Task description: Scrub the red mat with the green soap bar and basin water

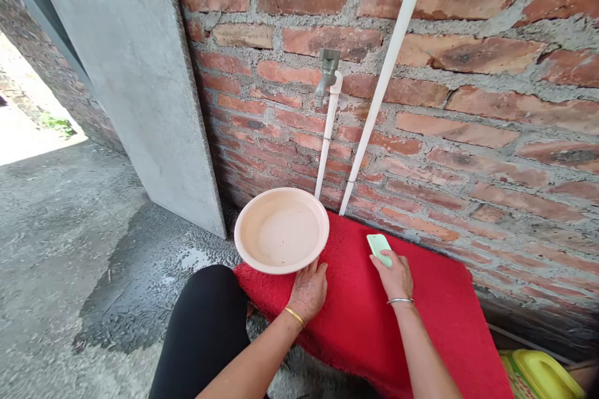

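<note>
A pale pink plastic basin [283,230] rests at the left end of a red fuzzy cloth [355,318], which is spread over a low raised surface. My left hand [307,290] lies on the cloth by the basin's near rim. Its fingers are stretched out, with the tips hidden beneath the rim, and the thumb is apart. On the cloth's right part, my right hand [394,273] is closed around a pale green scrub brush [378,243], a flat block with rounded corners and a small hole. Any bristles on its underside are hidden.
Behind the cloth stands a brick wall [468,62] with a tap [326,78] and a long white pipe [384,78]. A grey slab [135,87] leans at left beside wet concrete floor [126,287]. At bottom right sits a yellow container [538,374].
</note>
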`<action>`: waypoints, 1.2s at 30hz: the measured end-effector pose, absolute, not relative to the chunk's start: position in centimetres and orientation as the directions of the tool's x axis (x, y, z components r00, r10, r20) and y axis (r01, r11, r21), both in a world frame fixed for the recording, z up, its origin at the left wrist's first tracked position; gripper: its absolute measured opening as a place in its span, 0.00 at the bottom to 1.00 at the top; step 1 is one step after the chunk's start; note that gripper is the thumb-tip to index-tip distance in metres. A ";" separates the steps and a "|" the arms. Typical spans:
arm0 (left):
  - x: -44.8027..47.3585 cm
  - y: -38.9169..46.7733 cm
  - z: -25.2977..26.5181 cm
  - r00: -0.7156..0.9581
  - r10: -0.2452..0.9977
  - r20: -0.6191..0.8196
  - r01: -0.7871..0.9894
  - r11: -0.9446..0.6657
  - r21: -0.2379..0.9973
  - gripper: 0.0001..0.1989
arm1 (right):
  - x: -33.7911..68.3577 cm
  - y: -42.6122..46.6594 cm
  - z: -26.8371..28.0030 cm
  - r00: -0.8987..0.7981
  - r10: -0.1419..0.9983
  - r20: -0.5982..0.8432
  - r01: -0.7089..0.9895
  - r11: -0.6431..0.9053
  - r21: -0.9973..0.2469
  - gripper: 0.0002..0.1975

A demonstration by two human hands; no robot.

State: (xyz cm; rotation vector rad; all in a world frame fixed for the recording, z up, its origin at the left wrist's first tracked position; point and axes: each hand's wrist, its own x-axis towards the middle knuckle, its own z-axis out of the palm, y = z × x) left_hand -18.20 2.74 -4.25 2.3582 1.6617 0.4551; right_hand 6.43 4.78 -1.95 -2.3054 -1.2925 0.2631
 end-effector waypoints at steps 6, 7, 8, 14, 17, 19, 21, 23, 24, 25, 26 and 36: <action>-18.2 2.7 -4.2 0.316 0.941 0.121 0.865 -0.338 0.370 0.19 | 10.7 2.9 -2.2 0.676 0.732 0.083 0.673 -0.568 -0.474 0.24; -18.2 2.8 -4.2 0.316 0.941 0.120 0.865 -0.338 0.371 0.19 | 11.2 2.6 -2.3 0.692 0.717 0.083 0.657 -0.577 -0.486 0.25; -18.2 2.8 -4.1 0.316 0.941 0.118 0.865 -0.337 0.371 0.20 | 11.5 2.4 -2.4 0.704 0.705 0.082 0.641 -0.582 -0.500 0.26; -18.2 2.8 -4.0 0.317 0.942 0.112 0.867 -0.335 0.370 0.20 | 10.1 2.1 -3.4 0.671 0.729 0.136 0.649 -0.490 -0.582 0.27; -18.2 2.8 -4.2 0.318 0.941 0.115 0.868 -0.338 0.363 0.20 | 7.9 1.8 -3.9 0.599 0.785 0.159 0.682 -0.395 -0.616 0.29; -18.2 2.8 -4.2 0.318 0.941 0.117 0.870 -0.339 0.357 0.20 | 6.4 1.7 -4.0 0.560 0.809 0.181 0.696 -0.341 -0.632 0.29; -18.2 2.8 -4.1 0.319 0.941 0.115 0.872 -0.339 0.352 0.20 | 4.9 1.6 -4.1 0.531 0.826 0.188 0.702 -0.304 -0.644 0.28; -18.2 2.9 -4.1 0.321 0.941 0.111 0.873 -0.339 0.351 0.20 | 3.6 1.6 -4.1 0.493 0.850 0.187 0.711 -0.269 -0.650 0.27; -18.2 2.9 -4.0 0.321 0.941 0.109 0.873 -0.339 0.350 0.20 | 3.2 1.7 -4.1 0.466 0.864 0.192 0.722 -0.245 -0.647 0.26; -18.2 2.9 -3.9 0.321 0.941 0.109 0.873 -0.339 0.350 0.20 | 2.8 1.7 -4.1 0.438 0.876 0.201 0.736 -0.221 -0.640 0.25; -18.2 2.8 -3.9 0.320 0.941 0.110 0.874 -0.338 0.350 0.20 | 2.5 1.8 -4.1 0.416 0.885 0.210 0.749 -0.202 -0.631 0.24; -18.1 2.7 -3.9 0.311 0.944 0.111 0.869 -0.330 0.369 0.20 | 5.1 1.2 -2.9 0.502 0.859 0.100 0.735 -0.362 -0.573 0.25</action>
